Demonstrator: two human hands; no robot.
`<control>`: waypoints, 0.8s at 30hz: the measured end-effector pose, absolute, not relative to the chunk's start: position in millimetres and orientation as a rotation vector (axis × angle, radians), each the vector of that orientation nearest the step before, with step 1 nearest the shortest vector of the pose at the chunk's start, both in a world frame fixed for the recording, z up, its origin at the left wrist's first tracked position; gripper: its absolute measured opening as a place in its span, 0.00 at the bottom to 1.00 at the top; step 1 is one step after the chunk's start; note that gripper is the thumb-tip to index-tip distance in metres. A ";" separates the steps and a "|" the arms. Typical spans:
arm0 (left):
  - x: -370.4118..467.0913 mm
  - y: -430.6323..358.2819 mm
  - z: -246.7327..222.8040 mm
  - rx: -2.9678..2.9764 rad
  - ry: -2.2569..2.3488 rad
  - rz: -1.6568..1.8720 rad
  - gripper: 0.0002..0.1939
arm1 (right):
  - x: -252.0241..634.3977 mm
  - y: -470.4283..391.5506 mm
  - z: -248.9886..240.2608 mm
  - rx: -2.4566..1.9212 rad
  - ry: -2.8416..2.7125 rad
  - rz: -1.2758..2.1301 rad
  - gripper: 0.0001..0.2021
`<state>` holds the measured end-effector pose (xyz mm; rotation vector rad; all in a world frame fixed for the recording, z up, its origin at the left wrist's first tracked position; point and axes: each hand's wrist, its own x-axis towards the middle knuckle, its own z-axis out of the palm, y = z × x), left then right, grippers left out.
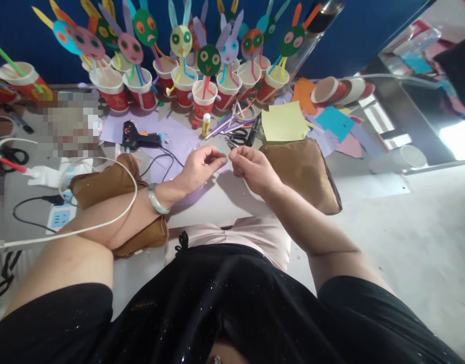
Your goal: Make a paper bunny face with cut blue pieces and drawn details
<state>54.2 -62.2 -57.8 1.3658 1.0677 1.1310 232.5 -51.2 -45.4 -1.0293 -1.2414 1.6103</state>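
Observation:
Above the near part of the table, my left hand [205,166] and my right hand [252,167] meet almost fingertip to fingertip. Thumb and index finger are pinched together on each hand. A tiny bit of blue shows at the left fingertips; what either hand holds is too small to make out. Just beyond them lie scissors [238,135], a black marker [254,129] and several thin straws [227,123]. A yellow glue stick [205,125] stands upright with its red cap [195,124] beside it. A black glue gun [139,137] rests on purple paper [179,134] to the left.
Paper cups [204,103] with rabbit-faced straw figures line the back wall. Brown cushions [300,174] lie under both forearms. A white cable [103,235] loops over my left arm near a power strip [61,215]. Yellow paper [283,121], coloured sheets and stacked cups [327,91] are at right.

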 end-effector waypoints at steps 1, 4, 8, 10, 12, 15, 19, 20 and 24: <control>54.3 -63.0 -57.0 1.380 1.071 1.138 0.04 | 230.5 -53.5 -46.7 -1.031 -1.247 1.586 0.28; 54.5 -64.4 -56.4 1.441 1.082 1.158 0.04 | 225.9 -55.8 -50.0 -1.049 -1.269 1.525 0.30; 53.9 -62.9 -58.7 1.481 1.134 1.191 0.02 | 223.7 -54.5 -53.5 -1.064 -1.287 1.483 0.31; 53.5 -61.6 -59.4 1.495 1.146 1.184 0.03 | 223.7 -54.6 -54.9 -1.090 -1.313 1.438 0.31; 53.4 -60.7 -59.0 1.507 1.144 1.174 0.05 | 223.9 -55.5 -55.8 -1.113 -1.339 1.409 0.30; 53.9 -60.1 -57.0 1.515 1.140 1.178 0.07 | 224.2 -57.5 -56.2 -1.118 -1.340 1.424 0.28; 54.6 -60.1 -53.3 1.500 1.124 1.166 0.09 | 222.9 -59.3 -56.1 -1.093 -1.277 1.467 0.24; 54.6 -60.1 -52.4 1.490 1.118 1.157 0.09 | 222.5 -59.5 -56.3 -1.086 -1.243 1.475 0.22; 54.9 -60.4 -49.9 1.453 1.120 1.135 0.10 | 221.5 -60.0 -58.3 -1.070 -1.148 1.483 0.19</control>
